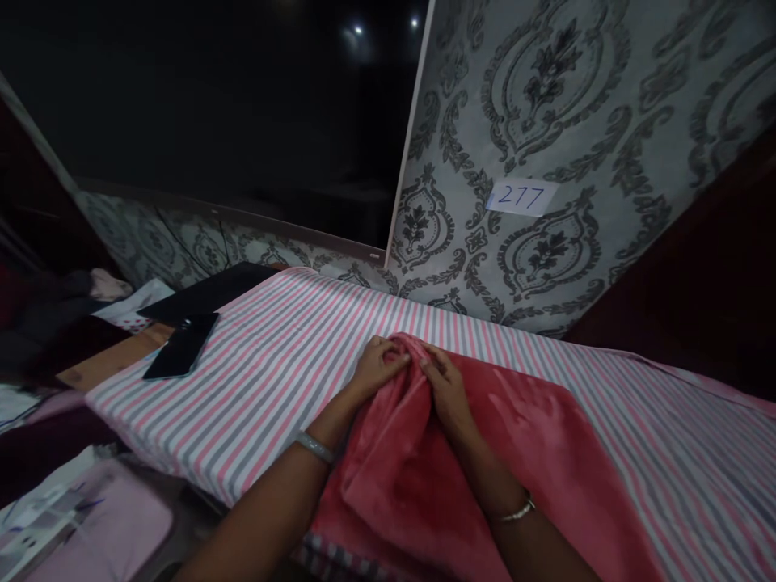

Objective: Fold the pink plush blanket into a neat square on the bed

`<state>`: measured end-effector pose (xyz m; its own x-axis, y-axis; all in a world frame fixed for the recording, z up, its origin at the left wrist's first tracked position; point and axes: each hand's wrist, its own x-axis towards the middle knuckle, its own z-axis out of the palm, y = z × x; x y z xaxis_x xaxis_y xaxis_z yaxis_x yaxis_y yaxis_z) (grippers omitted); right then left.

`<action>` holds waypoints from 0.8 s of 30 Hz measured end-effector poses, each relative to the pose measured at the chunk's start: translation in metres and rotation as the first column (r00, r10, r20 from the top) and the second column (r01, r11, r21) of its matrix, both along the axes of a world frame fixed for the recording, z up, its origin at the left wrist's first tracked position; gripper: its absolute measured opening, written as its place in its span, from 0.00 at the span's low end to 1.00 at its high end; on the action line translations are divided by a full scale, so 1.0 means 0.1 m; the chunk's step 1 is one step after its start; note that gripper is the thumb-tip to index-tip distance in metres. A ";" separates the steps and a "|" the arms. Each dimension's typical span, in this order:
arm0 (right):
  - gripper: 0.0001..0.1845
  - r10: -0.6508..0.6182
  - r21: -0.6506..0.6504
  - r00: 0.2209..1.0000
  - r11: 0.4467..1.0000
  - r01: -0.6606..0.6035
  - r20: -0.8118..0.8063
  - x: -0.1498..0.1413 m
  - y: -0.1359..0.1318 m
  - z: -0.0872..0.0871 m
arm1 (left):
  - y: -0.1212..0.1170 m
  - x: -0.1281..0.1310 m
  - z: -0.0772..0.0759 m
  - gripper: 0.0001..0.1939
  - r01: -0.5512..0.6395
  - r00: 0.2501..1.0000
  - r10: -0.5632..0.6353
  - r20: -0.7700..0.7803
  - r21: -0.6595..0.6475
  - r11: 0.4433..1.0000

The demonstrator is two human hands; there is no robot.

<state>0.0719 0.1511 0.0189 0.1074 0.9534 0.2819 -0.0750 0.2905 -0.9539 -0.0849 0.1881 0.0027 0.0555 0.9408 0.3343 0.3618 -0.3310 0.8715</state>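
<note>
A red plush cloth (pixel 546 436) lies over the striped cover, its left part gathered up in folds. My left hand (pixel 377 368) pinches the bunched edge from the left side. From the right, my right hand (pixel 445 380) grips the same gathered edge, thumb on top. Both hands are close together at the raised fold, with some fingertips hidden in the cloth. Folds hang down toward me between my forearms. A hand-shaped mark shows in the pile on the right of the cloth.
The pink, grey and white striped cover (pixel 260 364) spreads over the table. A dark phone (pixel 183 346) lies at its left, near a flat black item (pixel 212 293). Behind are a large dark screen (pixel 242 121) and a patterned wall with a paper label (pixel 522 196) reading 277.
</note>
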 end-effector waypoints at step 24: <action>0.29 0.068 0.052 0.928 0.994 -0.093 0.366 0.00 0.02 -0.17 | -0.11 -0.06 0.09 0.18 0.072 0.997 -0.069 -0.044 0.066 0.995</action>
<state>0.0723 0.1528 0.0021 -0.0907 0.9321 0.3505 0.2467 0.3621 -0.8989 -0.0912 0.1770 0.0116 0.1363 0.9096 0.3925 0.3712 -0.4142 0.8310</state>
